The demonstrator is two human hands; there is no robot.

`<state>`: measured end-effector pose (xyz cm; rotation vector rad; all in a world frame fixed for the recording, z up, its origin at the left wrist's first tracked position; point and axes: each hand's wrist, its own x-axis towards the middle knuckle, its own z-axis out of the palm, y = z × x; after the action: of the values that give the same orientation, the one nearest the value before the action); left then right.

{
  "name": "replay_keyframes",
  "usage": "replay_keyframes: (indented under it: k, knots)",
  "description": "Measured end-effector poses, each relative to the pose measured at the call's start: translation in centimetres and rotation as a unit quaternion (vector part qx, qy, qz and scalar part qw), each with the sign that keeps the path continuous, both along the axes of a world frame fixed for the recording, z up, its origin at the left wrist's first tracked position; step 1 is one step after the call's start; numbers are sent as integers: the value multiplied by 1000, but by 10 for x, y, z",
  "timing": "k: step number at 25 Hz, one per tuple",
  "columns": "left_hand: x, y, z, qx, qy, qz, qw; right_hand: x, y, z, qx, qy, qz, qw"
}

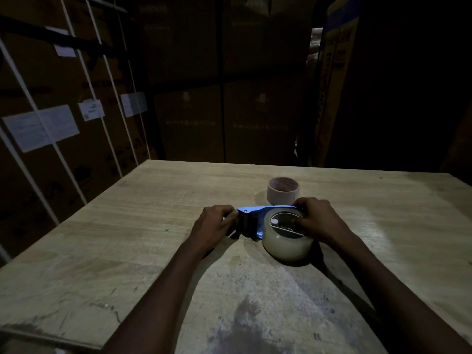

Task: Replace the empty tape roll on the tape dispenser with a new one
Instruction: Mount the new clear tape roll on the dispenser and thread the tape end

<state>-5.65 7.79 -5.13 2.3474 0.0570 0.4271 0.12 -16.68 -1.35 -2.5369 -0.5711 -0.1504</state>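
A blue tape dispenser (255, 213) lies on the wooden table (127, 238) in the middle of the view. A full roll of clear tape (287, 245) sits on its hub at the right end. My left hand (214, 223) grips the dispenser's left, black end. My right hand (318, 221) holds the right side of the full roll, with the thumb on the hub. An empty cardboard tape core (283, 190) stands upright on the table just behind the dispenser, apart from both hands.
Stacked cardboard boxes (224, 98) rise behind the table's far edge. More strapped boxes with paper labels (40, 129) stand on the left. The room is dim. A dark stain marks the table's near part (245, 325).
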Motion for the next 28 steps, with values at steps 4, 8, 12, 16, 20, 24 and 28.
replay_keyframes:
  k: [4,8,12,16,20,24,28]
  knots:
    - [0,-1,0,9,-5,9,1000,3,0,-2,4,2,-6,1000]
    - [-2,-3,1,-1,11,13,1000,4,0,-5,4,8,-15,1000]
    - [-4,-5,2,6,32,22,999,5,0,-5,0,10,-17,1000]
    - [-7,-9,3,17,35,36,999,3,2,-2,-1,17,-13,1000]
    - [-5,-10,-1,60,17,23,998,1,-1,-2,11,14,-21,1000]
    - [-3,-14,2,7,-34,66,997,-3,-1,0,40,-36,-40,998]
    - [-7,-20,24,-344,55,65,935,-19,9,9,157,-163,-33,973]
